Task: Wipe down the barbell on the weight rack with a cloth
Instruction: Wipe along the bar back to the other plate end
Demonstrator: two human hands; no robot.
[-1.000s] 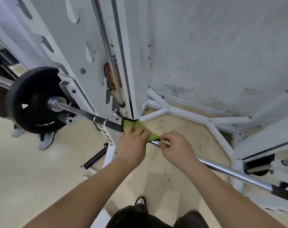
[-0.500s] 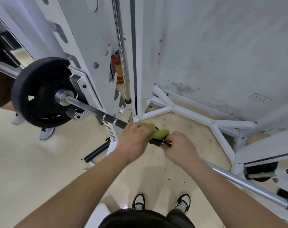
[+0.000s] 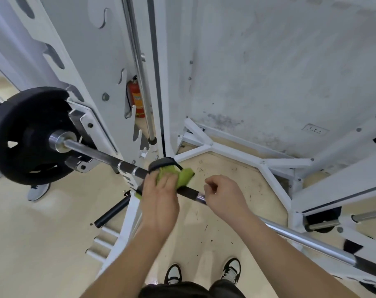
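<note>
The steel barbell [image 3: 101, 154] runs from the upper left to the lower right on the white weight rack [image 3: 90, 61]. A black weight plate [image 3: 21, 136] sits on its left end. My left hand [image 3: 159, 201] holds a green cloth [image 3: 182, 176] wrapped over the bar's dark knurled part, just right of the rack upright. My right hand [image 3: 224, 195] lies over the bar a little further right, fingers curled round it, apart from the cloth.
White base struts [image 3: 215, 147] cross the floor ahead below a stained wall. A red fire extinguisher [image 3: 136, 100] stands behind the upright. A black peg [image 3: 113, 211] and chrome pegs [image 3: 101, 244] jut out low on the left. Another person's shoe [image 3: 37, 191] is under the plate.
My right hand has let go of the cloth's end and now sits apart from it on the bar. My left hand bunched the cloth and keeps it on the knurled section.
</note>
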